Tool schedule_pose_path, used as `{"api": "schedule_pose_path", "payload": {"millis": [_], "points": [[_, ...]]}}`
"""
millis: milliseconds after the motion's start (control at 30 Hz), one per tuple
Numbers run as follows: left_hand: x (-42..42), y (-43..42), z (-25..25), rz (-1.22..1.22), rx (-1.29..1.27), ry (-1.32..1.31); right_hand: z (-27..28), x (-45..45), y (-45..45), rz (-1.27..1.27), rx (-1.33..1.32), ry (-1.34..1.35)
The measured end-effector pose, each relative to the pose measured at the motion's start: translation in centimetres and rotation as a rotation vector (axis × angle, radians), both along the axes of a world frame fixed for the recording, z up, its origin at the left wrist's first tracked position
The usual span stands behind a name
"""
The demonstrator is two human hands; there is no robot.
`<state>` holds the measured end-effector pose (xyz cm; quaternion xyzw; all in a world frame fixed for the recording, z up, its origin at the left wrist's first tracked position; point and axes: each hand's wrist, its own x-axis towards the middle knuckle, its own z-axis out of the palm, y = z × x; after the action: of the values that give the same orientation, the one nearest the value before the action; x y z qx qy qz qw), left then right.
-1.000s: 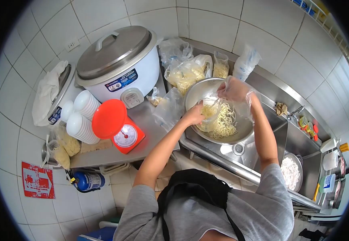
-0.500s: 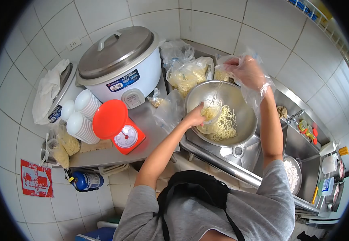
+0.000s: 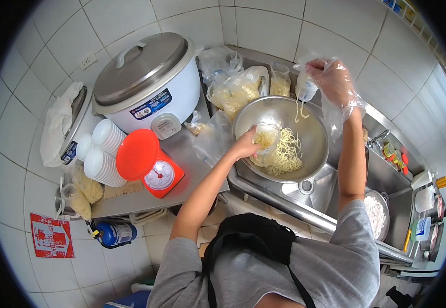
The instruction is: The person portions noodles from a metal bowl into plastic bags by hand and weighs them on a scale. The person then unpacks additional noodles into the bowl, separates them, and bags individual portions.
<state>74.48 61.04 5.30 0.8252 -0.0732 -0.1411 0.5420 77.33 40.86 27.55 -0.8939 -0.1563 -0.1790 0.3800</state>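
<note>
My left hand is closed on a clear plastic bag with noodles in it, inside the left part of a steel mixing bowl. Loose yellow noodles lie in the bowl beside the bag. Raised above the bowl's far right rim, my right hand wears a loose clear plastic glove. Its fingers are pinched together, and a few noodle strands hang below them. Behind the bowl stand bags of noodles and a smaller bag of noodles.
A big rice cooker, stacked white bowls and a red kitchen scale stand on the left. An empty-looking clear bag lies left of the bowl. At right are a faucet and a pan of white pieces.
My right hand has moved slightly up and right, and noodle strands now dangle clearly below it. My left hand still holds the bag in the bowl.
</note>
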Motion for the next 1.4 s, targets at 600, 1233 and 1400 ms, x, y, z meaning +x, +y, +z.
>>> {"api": "schedule_pose_path", "payload": {"millis": [600, 1233, 1400], "points": [[0.1, -1.0, 0.8, 0.091, -0.019, -0.046, -5.9, -0.4, 4.2, 0.276, -0.266, 0.050], [-5.8, 3.9, 14.9, 0.228, -0.398, -0.171, -21.2, 7.2, -0.2, 0.195, -0.534, 0.369], [-7.7, 6.8, 17.7, 0.307, -0.385, -0.306, -25.0, 8.1, 0.3, 0.217, -0.635, 0.376]]}}
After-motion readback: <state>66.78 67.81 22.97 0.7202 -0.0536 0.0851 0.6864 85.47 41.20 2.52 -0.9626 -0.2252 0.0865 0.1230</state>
